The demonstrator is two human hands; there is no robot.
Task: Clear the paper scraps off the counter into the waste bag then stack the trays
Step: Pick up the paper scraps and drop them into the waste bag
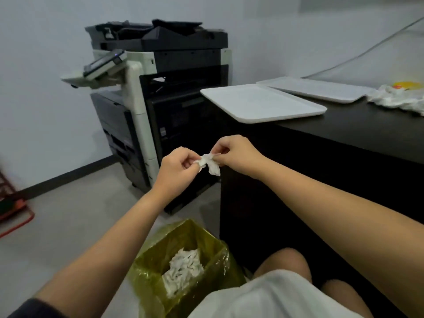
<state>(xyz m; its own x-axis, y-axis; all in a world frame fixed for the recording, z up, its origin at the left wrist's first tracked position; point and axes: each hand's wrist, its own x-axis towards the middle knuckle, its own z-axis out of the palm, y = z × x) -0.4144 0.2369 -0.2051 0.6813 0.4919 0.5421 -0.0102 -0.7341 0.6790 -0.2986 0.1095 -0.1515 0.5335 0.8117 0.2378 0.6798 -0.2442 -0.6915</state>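
Both my hands pinch one crumpled white paper scrap (210,164) in mid-air, beside the dark counter's (358,131) left end. My left hand (176,165) holds its left side, my right hand (236,152) its right side. Below them on the floor stands an open yellow waste bag (213,246) with white paper scraps (182,268) inside. Two white trays lie side by side on the counter: the near tray (261,104) at the left corner, the far tray (316,89) behind it. A pile of white scraps (397,98) lies at the counter's right edge of view.
A large black and white copier (158,92) stands against the wall, left of the counter. An orange rack (13,210) sits on the floor at far left. Something yellow (407,84) lies behind the scrap pile. My knees (286,260) are beside the bag.
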